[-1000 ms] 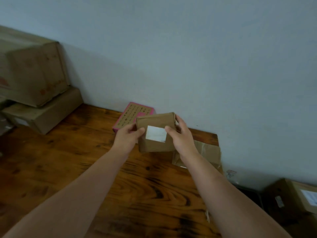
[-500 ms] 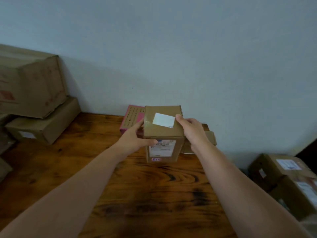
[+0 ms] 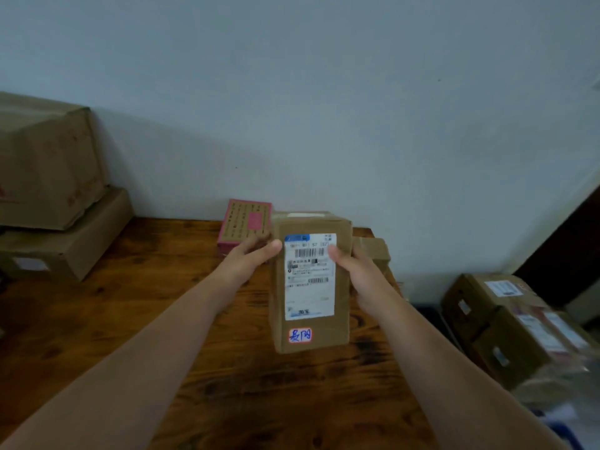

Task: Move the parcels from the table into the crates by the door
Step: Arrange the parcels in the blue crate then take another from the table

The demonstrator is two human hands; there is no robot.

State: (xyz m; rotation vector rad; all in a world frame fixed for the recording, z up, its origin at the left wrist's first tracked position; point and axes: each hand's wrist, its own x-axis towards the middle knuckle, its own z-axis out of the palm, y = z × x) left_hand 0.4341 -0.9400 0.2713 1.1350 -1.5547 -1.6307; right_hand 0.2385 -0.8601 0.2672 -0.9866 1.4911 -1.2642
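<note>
**Labelled parcel gripped above the tabletop**

A brown parcel (image 3: 310,284), its white shipping label facing the camera, is held upright over the wooden tabletop (image 3: 130,303). The left hand (image 3: 250,258) clasps its upper left edge and the right hand (image 3: 360,274) its upper right edge. The fingers (image 3: 274,246) of both hands curl round the sides, thumbs pressed on the front. A pink box (image 3: 245,222) lies just beyond the left fingers, and a smaller carton (image 3: 373,251) sits behind the right.
</note>
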